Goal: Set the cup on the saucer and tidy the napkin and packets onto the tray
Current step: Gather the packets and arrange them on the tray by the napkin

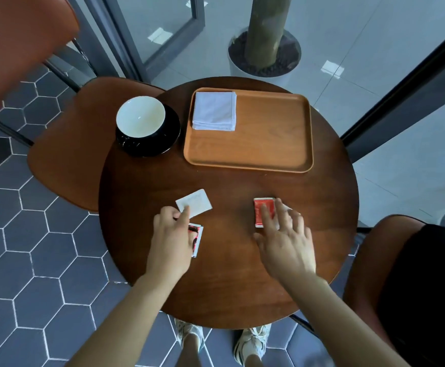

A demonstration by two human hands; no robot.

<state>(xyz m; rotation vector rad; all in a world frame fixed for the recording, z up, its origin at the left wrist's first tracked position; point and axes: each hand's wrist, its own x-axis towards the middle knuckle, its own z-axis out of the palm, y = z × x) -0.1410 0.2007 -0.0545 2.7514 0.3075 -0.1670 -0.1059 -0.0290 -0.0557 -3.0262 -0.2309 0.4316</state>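
3 packets sit on the near half of the round wood table (229,282), all off the tray (271,147). White packet (196,201) is near-left w/ the left hand (172,242) at its near corner: index finger (185,211) lies on that corner, thumb seems to pinch it from below, other fingers curled. Red-and-black packet (198,238) pokes out from under that same hand on its right side; can't tell if it's gripped or just lying there. Red packet (261,211) is near-right, approx level w/ the white one and well apart from it. Right hand (287,242) is spread flat, fingers straight, fingertips (264,209) resting on the red packet, nothing clasped; hand is blurred. Tray is far-right, w/ the folded white napkin (214,111) in its far-left corner. Cup (140,116), white inside, stands on the black saucer (167,140) just left of the tray, at the table's far-left edge. Brown chair (65,154) is tucked in on the left. White planter (265,53) w/ a trunk stands beyond the table, and the person's shoes (251,343) show below the near edge.
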